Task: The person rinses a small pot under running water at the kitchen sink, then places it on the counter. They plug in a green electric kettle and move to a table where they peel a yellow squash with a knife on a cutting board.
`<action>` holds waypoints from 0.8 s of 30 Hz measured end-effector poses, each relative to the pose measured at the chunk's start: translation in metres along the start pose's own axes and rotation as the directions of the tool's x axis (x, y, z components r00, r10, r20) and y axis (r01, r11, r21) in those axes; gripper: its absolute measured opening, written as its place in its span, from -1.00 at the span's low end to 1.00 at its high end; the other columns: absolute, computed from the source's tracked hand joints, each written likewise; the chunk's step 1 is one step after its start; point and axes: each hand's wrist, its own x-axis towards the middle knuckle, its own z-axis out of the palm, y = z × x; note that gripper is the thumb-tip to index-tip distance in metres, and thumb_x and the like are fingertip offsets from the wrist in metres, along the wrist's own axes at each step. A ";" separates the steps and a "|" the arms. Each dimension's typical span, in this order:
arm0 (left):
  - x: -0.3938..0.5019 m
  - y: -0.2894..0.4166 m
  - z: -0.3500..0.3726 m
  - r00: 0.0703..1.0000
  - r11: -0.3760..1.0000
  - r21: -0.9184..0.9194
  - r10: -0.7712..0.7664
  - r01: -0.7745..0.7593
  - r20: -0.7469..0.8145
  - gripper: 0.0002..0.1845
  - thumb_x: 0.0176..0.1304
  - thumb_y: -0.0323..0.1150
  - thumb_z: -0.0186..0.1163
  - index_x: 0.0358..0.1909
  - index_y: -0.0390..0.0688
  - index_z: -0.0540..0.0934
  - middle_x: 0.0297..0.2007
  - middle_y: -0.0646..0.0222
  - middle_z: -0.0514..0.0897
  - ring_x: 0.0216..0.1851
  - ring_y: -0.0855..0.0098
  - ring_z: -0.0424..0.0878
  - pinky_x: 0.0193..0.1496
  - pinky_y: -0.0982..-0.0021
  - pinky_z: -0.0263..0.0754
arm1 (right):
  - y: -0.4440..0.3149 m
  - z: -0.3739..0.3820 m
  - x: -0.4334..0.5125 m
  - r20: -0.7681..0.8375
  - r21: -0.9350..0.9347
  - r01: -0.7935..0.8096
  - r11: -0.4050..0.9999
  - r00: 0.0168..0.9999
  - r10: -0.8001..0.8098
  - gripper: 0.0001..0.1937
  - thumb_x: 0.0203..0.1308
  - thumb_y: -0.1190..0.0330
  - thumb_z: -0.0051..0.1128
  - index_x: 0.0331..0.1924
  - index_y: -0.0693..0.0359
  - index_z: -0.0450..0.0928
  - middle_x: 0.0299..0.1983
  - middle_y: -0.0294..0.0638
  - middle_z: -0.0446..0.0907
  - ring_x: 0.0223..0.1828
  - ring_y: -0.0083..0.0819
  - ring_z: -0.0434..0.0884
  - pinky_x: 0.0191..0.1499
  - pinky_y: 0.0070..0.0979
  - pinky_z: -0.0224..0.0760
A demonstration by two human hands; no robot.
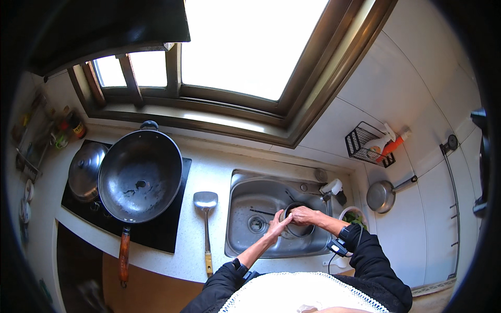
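Observation:
In the stainless steel sink [244, 195], my left hand [278, 223] grips the left rim of a round metal pot [307, 231]. My right hand [303, 216] reaches over the pot's opening; its fingers are partly hidden inside, so whether they hold anything cannot be seen. A dark chopstick-like stick [262, 211] lies in the basin beside my left hand, close to the drain strainer [256, 224]. The faucet [330, 189] stands at the sink's right back corner.
A black wok [141, 176] with a wooden handle and a metal lid [87, 172] sit on the cooktop [166, 234]. A spatula [206, 201] lies on the counter. Right of the sink are a bowl of greens [354, 217], a hanging saucepan [380, 196] and a wire basket [358, 144] with spray bottles.

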 end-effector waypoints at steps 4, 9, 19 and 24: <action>0.001 0.002 0.000 0.999 0.993 -0.114 -0.034 0.030 -0.035 -0.01 0.07 0.29 0.27 0.44 0.02 0.15 0.25 0.02 0.31 0.20 0.16 0.37 0.09 0.09 0.41 | 0.006 0.008 -0.003 0.008 0.015 -0.061 0.998 0.998 0.061 -0.55 0.37 0.05 -0.14 -0.09 0.36 0.47 -0.18 0.23 0.56 -0.18 0.14 0.57 -0.14 -0.07 0.44; 0.004 0.000 0.001 0.996 0.986 -0.168 0.007 -0.023 -0.094 0.05 -0.05 0.35 0.33 0.43 0.08 0.19 0.20 -0.12 0.20 0.00 0.11 0.51 0.01 0.16 0.51 | -0.005 0.029 -0.009 0.149 0.245 -0.365 0.898 0.930 0.337 -0.30 0.40 -0.09 -0.26 0.31 0.40 0.14 0.21 0.41 0.30 0.24 0.24 0.34 0.29 -0.07 0.21; 0.000 0.003 0.003 0.988 0.998 -0.064 -0.004 -0.006 -0.153 0.03 0.00 0.26 0.35 0.43 0.01 0.17 0.23 -0.16 0.17 0.28 -0.09 0.29 0.30 0.07 0.29 | -0.039 0.063 0.028 0.105 0.978 -0.172 0.115 0.891 0.442 -0.58 0.44 0.26 -0.35 0.20 0.28 0.41 0.18 -0.09 0.47 0.19 -0.27 0.46 0.30 -0.35 0.25; 0.008 0.011 -0.007 0.994 0.999 -0.013 0.042 -0.043 -0.103 0.03 0.01 0.29 0.32 0.44 0.05 0.14 0.23 -0.13 0.20 0.29 -0.05 0.27 0.28 0.06 0.30 | -0.030 0.046 0.019 0.093 0.978 -0.175 0.111 0.849 0.521 -0.69 0.34 0.39 -0.14 0.10 0.25 0.46 0.01 -0.10 0.55 -0.05 -0.31 0.58 0.05 -0.37 0.47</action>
